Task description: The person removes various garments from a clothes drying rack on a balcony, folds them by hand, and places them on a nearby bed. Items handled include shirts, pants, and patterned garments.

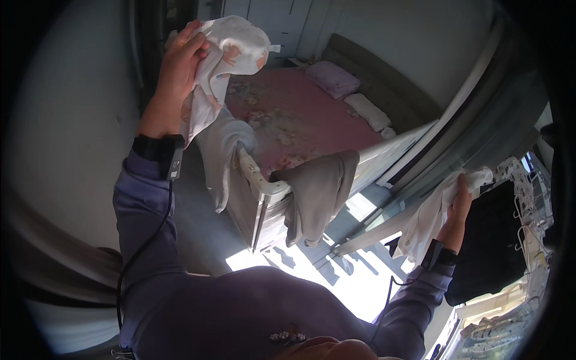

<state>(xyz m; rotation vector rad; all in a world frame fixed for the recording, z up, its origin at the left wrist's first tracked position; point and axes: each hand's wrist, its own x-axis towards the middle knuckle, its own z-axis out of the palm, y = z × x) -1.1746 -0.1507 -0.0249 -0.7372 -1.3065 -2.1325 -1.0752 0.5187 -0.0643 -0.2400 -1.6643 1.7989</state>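
My left hand (pixel 180 63), raised at the upper left, grips a white printed cloth garment (pixel 238 42) with orange-brown figures; its lower end hangs down past my wrist. Out to the right, my right hand (pixel 459 207) holds a pale, light-coloured cloth (pixel 425 216) that droops towards the floor. Beside that hand hangs a black garment (pixel 488 243), close to several white hangers (pixel 524 225). Below my left hand, a white cloth (pixel 218 153) drapes over the corner of the bed's guard rail. A grey-brown garment (pixel 319 189) is slung over the same rail further right.
A bed with a pink floral cover (pixel 288 112) stands ahead, its padded headboard (pixel 382 72) at the far right. Pillows (pixel 333 78) lie by it. The white bed rail (pixel 265 184) juts towards me. Curtains (pixel 477 117) hang at right; sunlight falls on the floor (pixel 342 274).
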